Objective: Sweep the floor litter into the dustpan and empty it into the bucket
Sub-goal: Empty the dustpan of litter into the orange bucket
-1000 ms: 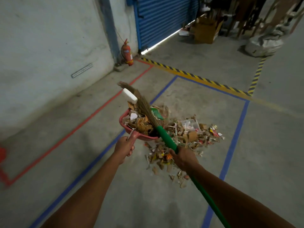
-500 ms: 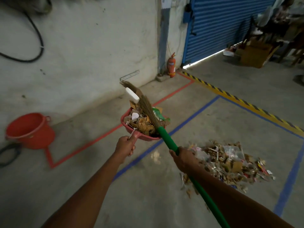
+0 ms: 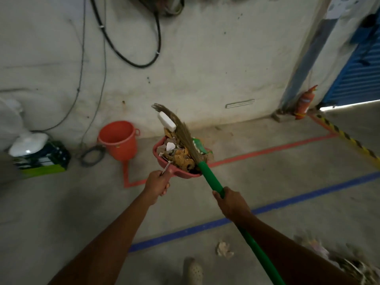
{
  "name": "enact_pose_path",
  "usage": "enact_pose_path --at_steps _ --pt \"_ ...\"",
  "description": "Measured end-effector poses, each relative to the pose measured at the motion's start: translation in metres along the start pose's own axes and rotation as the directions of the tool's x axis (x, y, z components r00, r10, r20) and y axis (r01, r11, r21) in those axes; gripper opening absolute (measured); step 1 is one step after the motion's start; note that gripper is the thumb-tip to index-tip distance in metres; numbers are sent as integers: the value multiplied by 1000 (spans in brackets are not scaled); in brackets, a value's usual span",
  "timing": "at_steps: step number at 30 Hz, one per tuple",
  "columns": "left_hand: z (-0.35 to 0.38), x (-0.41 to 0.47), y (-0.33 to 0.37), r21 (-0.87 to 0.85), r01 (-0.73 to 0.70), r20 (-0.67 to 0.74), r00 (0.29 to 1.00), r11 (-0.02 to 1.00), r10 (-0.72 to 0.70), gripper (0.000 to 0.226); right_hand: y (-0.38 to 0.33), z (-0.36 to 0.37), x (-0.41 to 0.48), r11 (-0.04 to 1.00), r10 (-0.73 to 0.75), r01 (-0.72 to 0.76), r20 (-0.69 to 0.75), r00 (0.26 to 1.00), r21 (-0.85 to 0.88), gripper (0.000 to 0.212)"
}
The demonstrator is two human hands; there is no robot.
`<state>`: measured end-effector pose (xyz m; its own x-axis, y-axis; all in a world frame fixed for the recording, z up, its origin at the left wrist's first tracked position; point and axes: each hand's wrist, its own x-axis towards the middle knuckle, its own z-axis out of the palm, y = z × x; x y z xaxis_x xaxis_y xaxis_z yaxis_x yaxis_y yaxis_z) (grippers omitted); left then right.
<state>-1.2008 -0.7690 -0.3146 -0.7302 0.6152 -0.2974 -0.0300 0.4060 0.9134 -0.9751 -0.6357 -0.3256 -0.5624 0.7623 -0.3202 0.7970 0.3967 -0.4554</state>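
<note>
Behind the right hand, more litter lies on the floor, so I'd call this one load of several. That right hand wraps the green broom. The left hand curls round the dustpan grip, pan level just ahead. The bristles lie across the heaped load, likely pinning it. Beyond the left hand, a little leftward, the orange bucket stands open, ready for tipping.
</note>
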Motion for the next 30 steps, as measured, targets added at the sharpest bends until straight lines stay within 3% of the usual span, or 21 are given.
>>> enact_pose_path --at_steps 12,20,30 --pt "-140 176 -1 -65 137 -245 958 988 -149 46 -174 37 210 978 -195 204 169 966 -35 41" --pt "-223 292 -21 -95 183 -295 934 978 -203 52 -274 77 328 950 -271 301 250 930 -90 37" --pt "-349 485 -54 -79 268 -276 920 960 -280 51 -425 146 481 963 -222 256 293 930 -82 38"
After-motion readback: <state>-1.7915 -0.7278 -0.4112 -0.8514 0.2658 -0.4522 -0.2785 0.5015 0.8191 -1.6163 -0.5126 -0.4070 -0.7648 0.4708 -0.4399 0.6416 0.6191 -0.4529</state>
